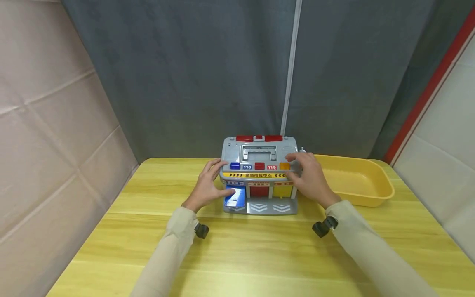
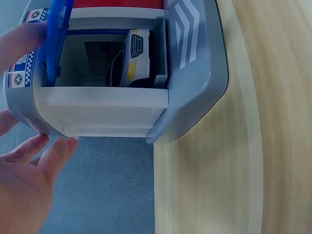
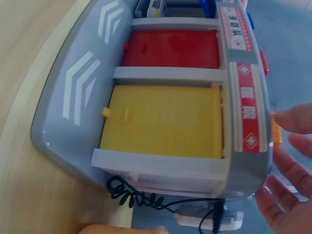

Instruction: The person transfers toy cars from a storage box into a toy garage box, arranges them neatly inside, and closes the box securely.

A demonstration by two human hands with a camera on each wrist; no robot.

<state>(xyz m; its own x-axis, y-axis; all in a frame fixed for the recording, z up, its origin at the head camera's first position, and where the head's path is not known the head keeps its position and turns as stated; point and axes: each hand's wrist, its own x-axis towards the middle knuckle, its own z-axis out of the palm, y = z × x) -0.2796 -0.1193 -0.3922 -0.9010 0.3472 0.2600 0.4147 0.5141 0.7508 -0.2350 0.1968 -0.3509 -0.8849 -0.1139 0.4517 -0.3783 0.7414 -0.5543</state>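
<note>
A grey toy rescue station [image 1: 231,154] with a carry handle on its roof stands on the table. My left hand [image 1: 205,189] is at its left side, fingers by the side wall and thumb touching the raised blue door [image 1: 237,201]. Behind that door, in the left wrist view, a white toy car [image 2: 139,58] sits inside the bay. The red door [image 3: 170,48] and yellow door [image 3: 168,122] are closed. My right hand [image 1: 309,175] is at the roof's right end, its thumb and fingers spread around the orange button [image 1: 284,166].
A yellow plastic bin [image 1: 365,200] stands to the right on the wooden table [image 1: 256,255]. A handset [image 3: 209,219] with a black coiled cord [image 3: 134,195] hangs at the station's right side. Grey cloth [image 1: 185,82] rises behind the table.
</note>
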